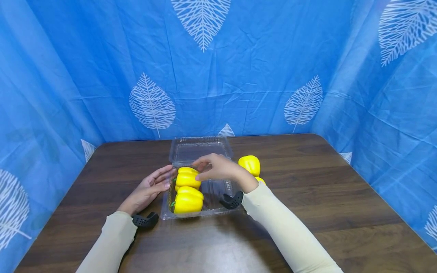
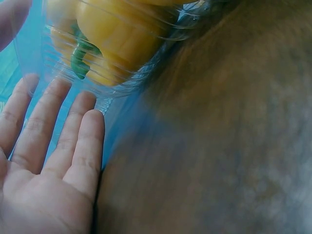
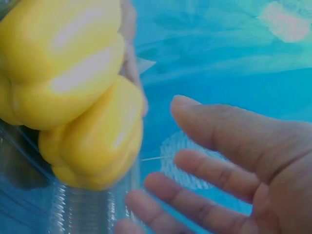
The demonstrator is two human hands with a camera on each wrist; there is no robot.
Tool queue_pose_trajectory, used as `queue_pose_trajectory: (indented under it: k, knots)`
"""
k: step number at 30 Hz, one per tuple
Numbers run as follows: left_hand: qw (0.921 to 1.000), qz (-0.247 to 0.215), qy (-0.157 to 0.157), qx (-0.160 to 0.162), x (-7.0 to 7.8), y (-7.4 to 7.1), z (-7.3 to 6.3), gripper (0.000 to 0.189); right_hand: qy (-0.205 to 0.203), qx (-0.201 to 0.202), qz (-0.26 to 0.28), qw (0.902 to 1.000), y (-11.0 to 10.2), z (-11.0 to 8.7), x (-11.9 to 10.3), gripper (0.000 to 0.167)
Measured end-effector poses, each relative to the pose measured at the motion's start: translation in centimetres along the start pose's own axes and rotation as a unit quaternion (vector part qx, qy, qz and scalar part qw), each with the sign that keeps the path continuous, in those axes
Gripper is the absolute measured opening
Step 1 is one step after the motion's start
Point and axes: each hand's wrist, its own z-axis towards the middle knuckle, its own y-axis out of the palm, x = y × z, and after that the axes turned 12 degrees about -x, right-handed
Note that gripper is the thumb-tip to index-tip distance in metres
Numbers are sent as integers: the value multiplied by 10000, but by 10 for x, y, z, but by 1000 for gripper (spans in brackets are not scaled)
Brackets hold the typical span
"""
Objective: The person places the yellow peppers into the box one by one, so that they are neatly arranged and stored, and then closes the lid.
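Two yellow bell peppers, a near one (image 1: 189, 200) and a far one (image 1: 188, 179), lie in the left half of a clear plastic clamshell box (image 1: 213, 199). At the box's left wall is my left hand (image 1: 147, 190), its fingers extended with the tips at the plastic; a green stem (image 2: 80, 61) shows through the wall. Over the far pepper hovers my right hand (image 1: 220, 168), fingers loosely bent. In the right wrist view a gap separates that hand (image 3: 219, 170) from the peppers, and it holds nothing.
The box's clear lid (image 1: 201, 148) lies folded back behind it. To the right stands another yellow pepper (image 1: 249, 165), with one more (image 1: 260, 179) mostly hidden by my right wrist. Blue leaf-patterned curtains (image 1: 239, 76) surround the brown wooden table (image 1: 307, 189).
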Motion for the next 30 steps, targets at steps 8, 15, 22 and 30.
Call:
queue_pose_trajectory:
  k: [8, 15, 22, 30]
  knots:
    - [9999, 66, -17, 112, 1, 2, 0, 76, -885, 197, 91, 9958, -7, -27, 6, 48]
    - [9999, 138, 20, 85, -2, 1, 0, 75, -1341, 595, 91, 9891, -7, -46, 16, 42]
    - [9999, 147, 48, 51, -3, 0, 1, 75, -1514, 890, 440, 9835, -9, -66, 29, 37]
    - [9999, 154, 5, 52, 0, -1, 1, 76, -1583, 1110, 679, 9788, -11, -79, 41, 31]
